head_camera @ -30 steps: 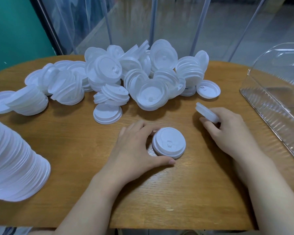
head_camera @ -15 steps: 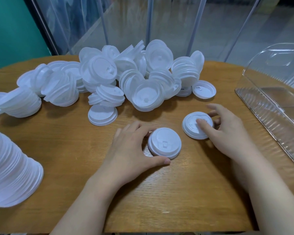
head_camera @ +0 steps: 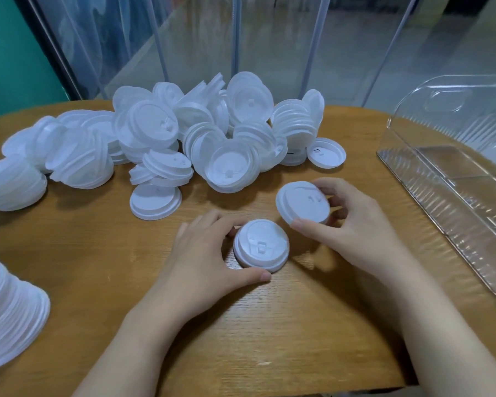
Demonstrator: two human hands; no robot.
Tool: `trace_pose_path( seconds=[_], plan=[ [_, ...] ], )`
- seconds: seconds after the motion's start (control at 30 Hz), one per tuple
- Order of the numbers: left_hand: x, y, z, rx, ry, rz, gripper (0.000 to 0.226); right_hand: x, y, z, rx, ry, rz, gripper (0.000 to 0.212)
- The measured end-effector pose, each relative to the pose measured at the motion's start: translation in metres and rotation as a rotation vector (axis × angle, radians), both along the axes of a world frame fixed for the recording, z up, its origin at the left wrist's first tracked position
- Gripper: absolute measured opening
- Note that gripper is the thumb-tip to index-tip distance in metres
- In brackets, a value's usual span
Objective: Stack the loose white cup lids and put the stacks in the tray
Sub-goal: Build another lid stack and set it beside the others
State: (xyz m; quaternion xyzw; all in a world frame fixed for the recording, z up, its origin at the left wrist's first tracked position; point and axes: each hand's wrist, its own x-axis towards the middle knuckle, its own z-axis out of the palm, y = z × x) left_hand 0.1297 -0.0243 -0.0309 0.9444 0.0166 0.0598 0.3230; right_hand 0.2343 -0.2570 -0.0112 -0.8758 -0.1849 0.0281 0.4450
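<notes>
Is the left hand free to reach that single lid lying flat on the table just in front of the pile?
Probably yes. The flat lid lies on open table just beyond the left hand, with nothing between them. But that hand is steadying a small stack and would have to let go first.

Likely a café: heaped cup lids (head_camera: 212, 133), glass partitions (head_camera: 241, 38).

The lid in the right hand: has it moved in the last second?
Yes. The lid came down from beside the pile towards the stack.
</notes>
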Motion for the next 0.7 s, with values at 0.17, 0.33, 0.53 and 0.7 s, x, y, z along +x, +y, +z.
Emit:
trace_pose_path(
  seconds=[0.17, 0.33, 0.53, 0.7],
  plan=[
    [-0.001, -0.001, 0.002, -0.004, -0.007, 0.001, 0.079, -0.015, 0.016, 0.005, -0.025, -0.024, 0.198, 0.066],
    [-0.001, -0.001, 0.002, 0.0, 0.001, 0.015, 0.075, -0.019, 0.02, 0.003, -0.066, 0.01, 0.293, 0.065],
    [-0.001, -0.002, 0.0, -0.005, -0.005, 0.029, 0.075, -0.017, 0.02, 0.0, -0.141, 0.032, 0.327, 0.072],
    [0.0, -0.001, -0.002, 0.003, -0.007, 0.022, 0.075, -0.017, 0.021, -0.002, -0.154, 0.05, 0.336, 0.078]
  ],
)
